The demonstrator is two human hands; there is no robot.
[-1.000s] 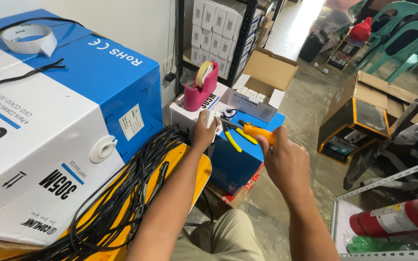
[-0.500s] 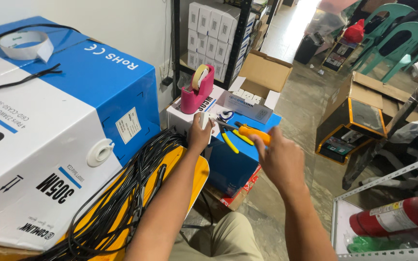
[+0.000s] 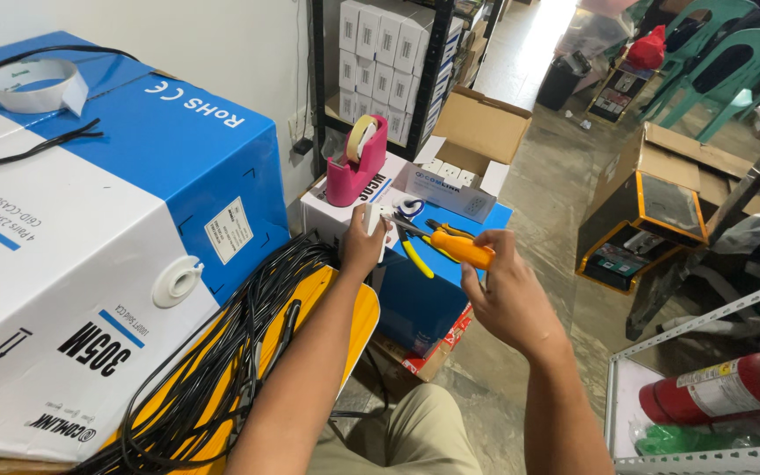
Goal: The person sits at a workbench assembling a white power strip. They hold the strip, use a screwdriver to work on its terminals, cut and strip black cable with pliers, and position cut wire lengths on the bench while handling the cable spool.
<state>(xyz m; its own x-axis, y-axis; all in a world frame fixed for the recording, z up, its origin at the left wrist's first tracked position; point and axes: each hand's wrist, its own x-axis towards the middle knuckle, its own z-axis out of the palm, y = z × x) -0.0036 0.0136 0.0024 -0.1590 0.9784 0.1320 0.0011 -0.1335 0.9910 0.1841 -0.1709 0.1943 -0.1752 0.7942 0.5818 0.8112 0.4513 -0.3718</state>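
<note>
Head view, single entry.

Left hand [image 3: 362, 249]: raised over small white box [image 3: 332, 211]; fingers pinched on small white part [image 3: 374, 217], kind not discernible. Part held in air, just above box edge.

Right hand [image 3: 510, 303]: closed around orange-handled tool [image 3: 457, 250]; metal tip angled toward white part, contact not discernible. Tool carried above blue box [image 3: 424, 295].

On blue box top: yellow-handled cutters [image 3: 413, 252], lying loose, near tool tip. Scissors-like item behind, partly hidden.

On small white box: pink tape dispenser [image 3: 354, 167], upright.

At left: large blue-and-white carton [image 3: 90, 264]; roll of white tape [image 3: 32, 86] on top; black cable bundle [image 3: 222, 352] heaped on yellow stool [image 3: 358, 321], beside left forearm.

At lower right: red fire extinguisher [image 3: 719, 391] lying on metal shelf.

Progress, judged: part and tool both in hand, brought close; work on part apparently in early or middle stage. No finished pieces identifiable. Cable bundle untouched by either hand.
</note>
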